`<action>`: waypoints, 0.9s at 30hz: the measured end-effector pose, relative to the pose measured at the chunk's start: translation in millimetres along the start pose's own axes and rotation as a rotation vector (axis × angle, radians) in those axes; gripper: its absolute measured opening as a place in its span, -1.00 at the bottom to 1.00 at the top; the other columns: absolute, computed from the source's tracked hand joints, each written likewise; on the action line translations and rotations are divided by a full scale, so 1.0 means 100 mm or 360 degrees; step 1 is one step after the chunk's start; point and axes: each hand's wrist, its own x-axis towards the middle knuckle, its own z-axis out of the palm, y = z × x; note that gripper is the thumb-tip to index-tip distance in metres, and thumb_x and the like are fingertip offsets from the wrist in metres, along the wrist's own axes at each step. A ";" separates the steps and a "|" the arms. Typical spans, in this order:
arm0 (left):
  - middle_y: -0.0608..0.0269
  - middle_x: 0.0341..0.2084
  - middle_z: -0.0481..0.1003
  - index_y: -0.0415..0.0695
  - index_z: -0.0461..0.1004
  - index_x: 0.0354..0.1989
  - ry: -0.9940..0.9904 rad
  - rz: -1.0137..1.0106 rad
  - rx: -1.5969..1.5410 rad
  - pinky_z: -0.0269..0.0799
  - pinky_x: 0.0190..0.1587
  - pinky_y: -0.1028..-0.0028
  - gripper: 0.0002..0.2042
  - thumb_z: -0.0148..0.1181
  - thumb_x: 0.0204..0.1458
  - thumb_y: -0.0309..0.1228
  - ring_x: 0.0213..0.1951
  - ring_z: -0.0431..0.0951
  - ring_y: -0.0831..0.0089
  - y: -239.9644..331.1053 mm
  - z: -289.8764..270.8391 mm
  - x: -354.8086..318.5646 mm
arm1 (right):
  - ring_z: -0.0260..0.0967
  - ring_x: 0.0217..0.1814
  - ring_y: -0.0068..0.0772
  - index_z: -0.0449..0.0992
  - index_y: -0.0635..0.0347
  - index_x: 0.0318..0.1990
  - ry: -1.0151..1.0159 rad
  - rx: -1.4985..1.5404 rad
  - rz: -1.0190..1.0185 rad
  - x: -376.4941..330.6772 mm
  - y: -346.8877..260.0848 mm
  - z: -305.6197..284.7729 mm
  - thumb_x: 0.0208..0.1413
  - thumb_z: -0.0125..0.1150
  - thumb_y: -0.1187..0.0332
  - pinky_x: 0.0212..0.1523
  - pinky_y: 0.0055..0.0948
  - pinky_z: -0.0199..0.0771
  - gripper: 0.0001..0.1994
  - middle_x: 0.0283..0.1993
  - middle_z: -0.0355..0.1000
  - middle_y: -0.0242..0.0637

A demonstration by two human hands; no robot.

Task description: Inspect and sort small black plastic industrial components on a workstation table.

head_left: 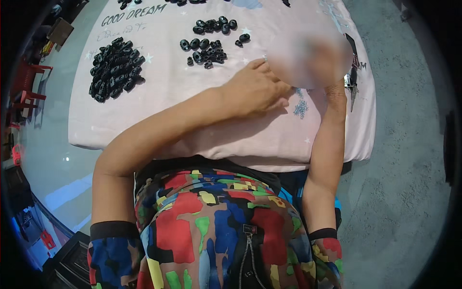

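My left hand [257,89] reaches across the pink cloth with its fingers bent together. Its fingertips meet the edge of a blurred round patch, so what they hold, if anything, is hidden. My right hand [334,65] lies mostly under that same blur; only the wrist and a bit of the hand's edge show. Just below the two hands is a small heap of shiny silvery bits, probably screws [301,108]. Left of my left hand lie small black rounded parts with holes [209,52], in loose clusters. A pointed metal tool [353,91] lies beside my right wrist.
A large pile of the same black parts [115,70] sits on the left of the cloth-covered table [192,135]. More black parts [187,2] lie along the far edge. Red plastic stools [29,89] stand on the floor at the far left.
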 end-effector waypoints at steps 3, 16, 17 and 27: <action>-0.04 0.32 0.33 -0.13 0.34 0.30 -0.0025 -0.0011 0.0049 0.16 0.40 0.02 -0.47 0.20 0.21 -0.16 0.39 0.26 -0.09 0.13 0.04 -0.07 | 0.47 -0.42 -0.69 0.71 0.25 -0.13 0.0026 -0.0012 0.0003 -0.01 -0.02 0.00 0.07 0.32 0.44 -0.33 -0.56 0.51 -0.79 -0.43 0.63 -0.37; -0.01 0.32 0.34 -0.15 0.41 0.21 -0.0004 0.0066 -0.0023 0.22 0.36 0.06 -0.57 0.15 0.21 -0.25 0.38 0.28 -0.01 0.12 0.07 0.06 | 0.55 -0.50 -0.48 0.70 0.20 -0.17 0.0032 -0.0306 -0.0097 -0.03 -0.06 -0.02 0.00 0.25 0.45 -0.34 -0.44 0.55 -0.77 -0.50 0.60 -0.21; -0.01 0.33 0.34 -0.15 0.41 0.21 -0.0077 0.0057 -0.0038 0.20 0.38 0.06 -0.58 0.14 0.22 -0.26 0.39 0.27 -0.01 0.13 0.01 -0.04 | 0.56 -0.49 -0.46 0.70 0.20 -0.18 0.0025 -0.0304 -0.0116 -0.05 -0.06 -0.02 -0.01 0.25 0.44 -0.33 -0.43 0.56 -0.77 -0.49 0.60 -0.20; -0.05 0.30 0.38 -0.20 0.38 0.24 -0.0008 -0.0085 -0.0034 0.21 0.37 0.08 -0.53 0.20 0.19 -0.30 0.37 0.31 -0.05 0.12 -0.20 -0.53 | 0.59 -0.46 -0.20 0.71 0.18 -0.21 -0.0156 -0.0428 -0.0190 -0.07 -0.08 -0.04 -0.02 0.30 0.35 -0.29 -0.32 0.57 -0.78 -0.44 0.60 -0.06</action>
